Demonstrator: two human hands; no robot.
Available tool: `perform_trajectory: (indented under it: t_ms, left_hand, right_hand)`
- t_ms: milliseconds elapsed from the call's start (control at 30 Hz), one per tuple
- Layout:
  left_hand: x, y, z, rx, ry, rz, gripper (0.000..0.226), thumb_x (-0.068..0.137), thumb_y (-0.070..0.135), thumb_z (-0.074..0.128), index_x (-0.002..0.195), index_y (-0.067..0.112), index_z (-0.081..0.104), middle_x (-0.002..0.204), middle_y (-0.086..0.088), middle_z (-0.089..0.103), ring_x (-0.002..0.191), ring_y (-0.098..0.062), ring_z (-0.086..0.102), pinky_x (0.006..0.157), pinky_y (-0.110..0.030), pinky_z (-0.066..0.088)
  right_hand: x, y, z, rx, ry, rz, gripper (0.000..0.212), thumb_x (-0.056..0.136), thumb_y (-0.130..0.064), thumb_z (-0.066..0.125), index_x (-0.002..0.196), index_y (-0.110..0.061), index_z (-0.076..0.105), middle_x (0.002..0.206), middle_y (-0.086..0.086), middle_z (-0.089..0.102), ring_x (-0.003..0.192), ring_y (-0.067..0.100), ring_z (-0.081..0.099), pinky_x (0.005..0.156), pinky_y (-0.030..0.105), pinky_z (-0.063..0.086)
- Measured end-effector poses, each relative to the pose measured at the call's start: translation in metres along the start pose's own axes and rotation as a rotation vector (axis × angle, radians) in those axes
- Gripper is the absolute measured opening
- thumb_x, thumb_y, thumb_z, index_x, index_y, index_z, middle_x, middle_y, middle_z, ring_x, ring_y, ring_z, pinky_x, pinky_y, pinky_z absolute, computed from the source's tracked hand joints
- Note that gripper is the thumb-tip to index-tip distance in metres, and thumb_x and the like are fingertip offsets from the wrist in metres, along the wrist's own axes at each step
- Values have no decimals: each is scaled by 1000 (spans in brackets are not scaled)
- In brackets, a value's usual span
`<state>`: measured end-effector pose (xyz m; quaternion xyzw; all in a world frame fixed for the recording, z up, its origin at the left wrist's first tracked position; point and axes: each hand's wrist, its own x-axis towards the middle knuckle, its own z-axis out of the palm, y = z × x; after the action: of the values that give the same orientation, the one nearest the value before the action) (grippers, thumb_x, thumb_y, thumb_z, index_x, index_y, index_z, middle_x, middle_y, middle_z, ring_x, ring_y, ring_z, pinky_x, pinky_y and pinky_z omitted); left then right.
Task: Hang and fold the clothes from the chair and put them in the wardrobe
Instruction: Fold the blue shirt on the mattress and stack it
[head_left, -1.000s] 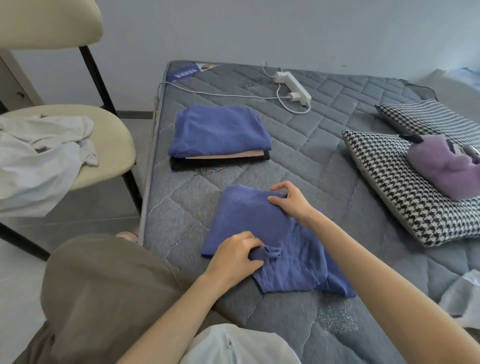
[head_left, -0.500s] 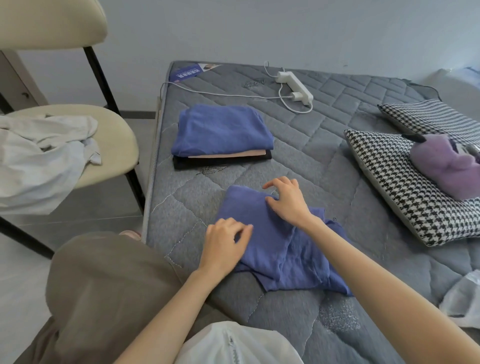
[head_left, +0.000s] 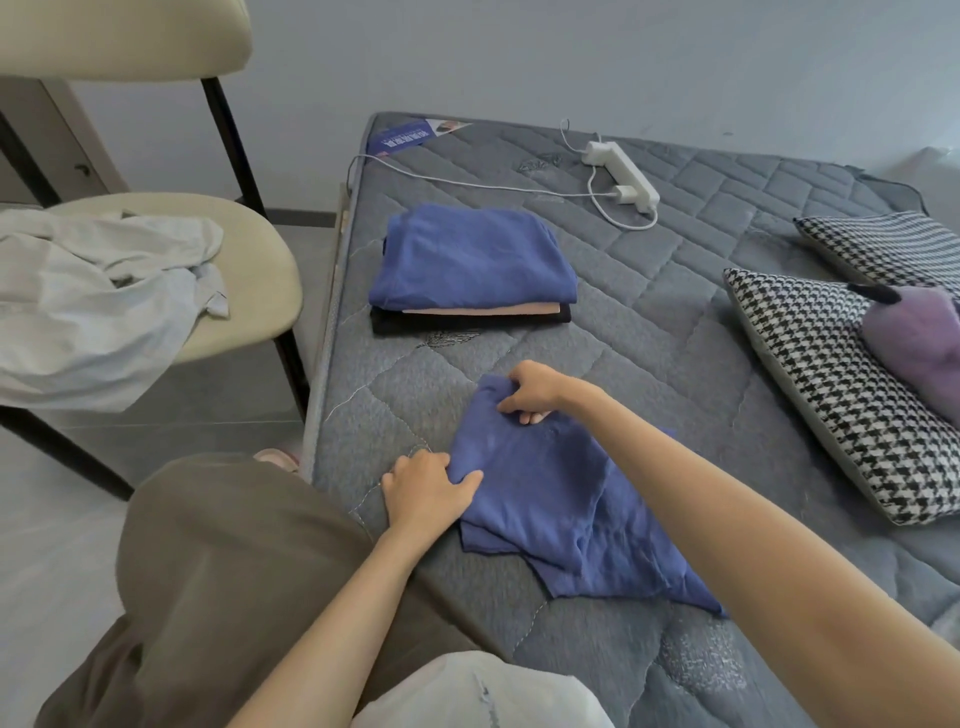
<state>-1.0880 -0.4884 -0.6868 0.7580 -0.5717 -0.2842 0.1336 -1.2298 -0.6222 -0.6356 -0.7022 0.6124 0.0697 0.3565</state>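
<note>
Two hands, left and right, pinch one blue garment near the bed's left edge; one three-piece folded stack lies beyond.

A bare grey quilted mattress meets a pale wall above a grey floor.

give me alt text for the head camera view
Both hands, left and right, grip a blue garment being folded on a grey mattress. A folded stack lies beyond; a white garment waits on the chair.
</note>
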Motion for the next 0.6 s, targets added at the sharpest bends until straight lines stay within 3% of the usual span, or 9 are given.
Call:
perform_trajectory:
  t_ms: [100,200,333,433,500,600]
  left_hand:
    - [9,-5,-7,-301,42,-9,34,87,36,62,68,13,45,88,-7,57,92,-33,57,74,-35,40]
    - [19,-10,-25,-507,161,-15,28,87,23,64,69,14,44,70,2,51,77,-29,53,61,-32,28]
    - [31,-9,-66,-530,349,73,25,84,21,68,72,14,47,66,5,51,70,-21,51,60,-31,29]
    - [29,1,-94,-566,452,192,20,80,22,73,75,13,55,69,9,57,67,-13,54,58,-25,38]
    - [21,15,-102,-598,461,282,17,79,21,74,77,14,59,70,12,59,66,-3,54,57,-12,38]
    - [9,41,-92,-629,386,349,17,77,20,76,77,16,60,70,12,61,63,4,54,58,-7,38]
  right_hand:
    - [6,-5,0,74,45,-42,19,91,-6,55,73,-11,52,60,7,58,47,7,57,47,18,48]
    - [10,-18,-3,340,107,-104,24,92,-4,55,74,-16,46,65,4,56,49,4,58,50,17,46]
    - [12,-39,-16,575,169,-250,17,91,4,51,88,-12,49,75,5,54,62,10,55,57,20,43]
    - [7,-45,-33,781,195,-287,23,88,10,52,86,-13,51,78,4,53,70,14,55,65,23,48]
    - [2,-41,-44,870,206,-308,23,86,14,52,90,-9,52,83,9,53,78,18,55,71,26,51]
    - [-8,-18,-52,908,242,-295,28,87,17,46,86,-11,52,85,7,58,81,16,61,73,24,56]
